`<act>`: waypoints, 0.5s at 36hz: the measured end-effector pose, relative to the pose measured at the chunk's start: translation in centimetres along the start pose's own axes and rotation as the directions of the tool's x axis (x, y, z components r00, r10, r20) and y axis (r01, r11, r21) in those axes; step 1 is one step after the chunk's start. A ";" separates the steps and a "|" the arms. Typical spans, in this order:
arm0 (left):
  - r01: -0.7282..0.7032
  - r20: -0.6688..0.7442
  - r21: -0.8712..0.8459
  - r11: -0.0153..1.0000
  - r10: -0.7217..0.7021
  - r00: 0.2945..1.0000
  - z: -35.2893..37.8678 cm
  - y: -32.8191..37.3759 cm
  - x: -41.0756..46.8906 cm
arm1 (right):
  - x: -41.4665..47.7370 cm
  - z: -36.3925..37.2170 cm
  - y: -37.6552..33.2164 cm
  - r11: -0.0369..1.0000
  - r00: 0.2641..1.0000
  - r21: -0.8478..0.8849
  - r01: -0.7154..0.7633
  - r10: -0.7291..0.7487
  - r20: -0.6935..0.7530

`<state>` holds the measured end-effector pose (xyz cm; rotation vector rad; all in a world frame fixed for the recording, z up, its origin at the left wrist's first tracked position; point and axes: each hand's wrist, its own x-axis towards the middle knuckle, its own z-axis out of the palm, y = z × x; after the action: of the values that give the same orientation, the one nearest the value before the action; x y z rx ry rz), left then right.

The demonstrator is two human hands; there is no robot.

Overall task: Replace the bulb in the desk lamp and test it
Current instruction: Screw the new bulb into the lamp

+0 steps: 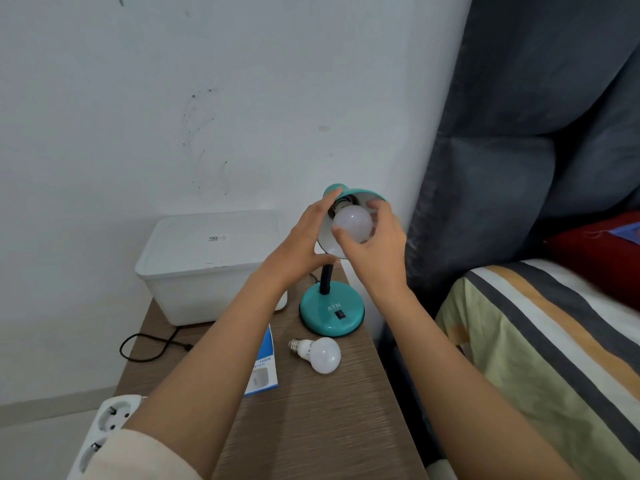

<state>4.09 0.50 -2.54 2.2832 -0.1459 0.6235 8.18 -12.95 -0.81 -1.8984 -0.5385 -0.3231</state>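
Observation:
A teal desk lamp stands on a wooden bedside table, with its round base near the right edge and its shade tilted towards me. My left hand grips the left rim of the shade. My right hand wraps its fingers around a white bulb at the socket inside the shade. The bulb is unlit. A second white bulb lies on its side on the table in front of the base, its metal screw end pointing left.
A white plastic box sits at the back left of the table. A blue and white carton lies under my left forearm. A black cord loops at the left edge, and a white power strip is at the lower left. A bed borders the right.

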 end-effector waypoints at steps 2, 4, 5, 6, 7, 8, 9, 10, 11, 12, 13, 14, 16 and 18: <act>0.014 -0.001 -0.005 1.000 -0.014 1.000 0.0 0.0 0.0 | 0.1 -0.2 -0.1 1.000 1.000 0.000 -0.020 0.020 -0.012; 0.021 0.003 -0.007 1.000 -0.021 1.000 0.0 0.0 0.1 | 0.3 -0.2 -0.1 0.999 0.999 0.004 -0.047 0.047 0.001; 0.021 0.003 -0.007 1.000 -0.021 1.000 0.0 -0.1 0.1 | 0.4 -0.1 0.0 0.999 0.999 -0.006 -0.041 0.041 0.017; 0.020 0.003 -0.007 1.000 -0.020 1.000 0.1 -0.1 0.1 | 0.4 0.0 0.0 0.999 0.999 -0.016 -0.028 0.028 0.035; 0.017 0.002 -0.007 1.000 -0.017 1.000 0.1 -0.1 0.1 | 0.4 0.0 -0.1 1.000 0.999 -0.030 -0.007 0.008 0.051; 0.015 0.000 -0.006 1.000 -0.015 1.000 0.1 -0.1 0.1 | 0.4 0.0 -0.1 0.999 0.998 -0.050 0.020 -0.017 0.057; 0.016 0.000 -0.009 1.000 -0.016 1.000 0.1 -0.2 0.1 | 0.4 0.1 0.0 0.997 0.998 -0.062 0.038 -0.034 0.052; 0.020 0.000 -0.012 1.000 -0.020 1.000 0.1 -0.2 0.1 | 0.4 0.1 0.1 0.998 0.999 -0.061 0.027 -0.024 0.042; 0.026 0.000 -0.017 1.000 -0.026 1.000 0.0 -0.2 0.1 | 0.4 0.1 0.1 0.999 0.999 -0.043 -0.013 0.015 0.033; 0.029 0.001 -0.020 0.999 -0.029 1.000 0.0 -0.2 0.1 | 0.4 0.1 0.0 0.998 0.997 -0.023 -0.062 0.063 0.035; 0.028 0.002 -0.020 0.999 -0.028 1.000 -0.1 -0.2 0.1 | 0.4 0.1 -0.1 0.995 0.994 -0.004 -0.104 0.104 0.040; 0.024 0.001 -0.016 1.000 -0.024 1.000 -0.1 -0.2 0.1 | 0.5 0.0 -0.2 0.991 0.990 0.011 -0.133 0.132 0.049; 0.018 0.002 -0.011 1.000 -0.018 1.000 0.0 -0.2 0.2 | 0.7 -0.1 -0.4 0.987 0.986 0.043 -0.156 0.153 0.065; 0.020 0.006 -0.010 1.000 -0.020 1.000 0.1 -0.1 0.2 | 0.6 -0.3 -0.5 0.991 0.989 0.030 -0.131 0.128 0.073</act>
<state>4.33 0.54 -2.53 2.2738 -0.1290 0.6046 8.47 -12.94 -0.07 -1.9062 -0.4625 -0.1612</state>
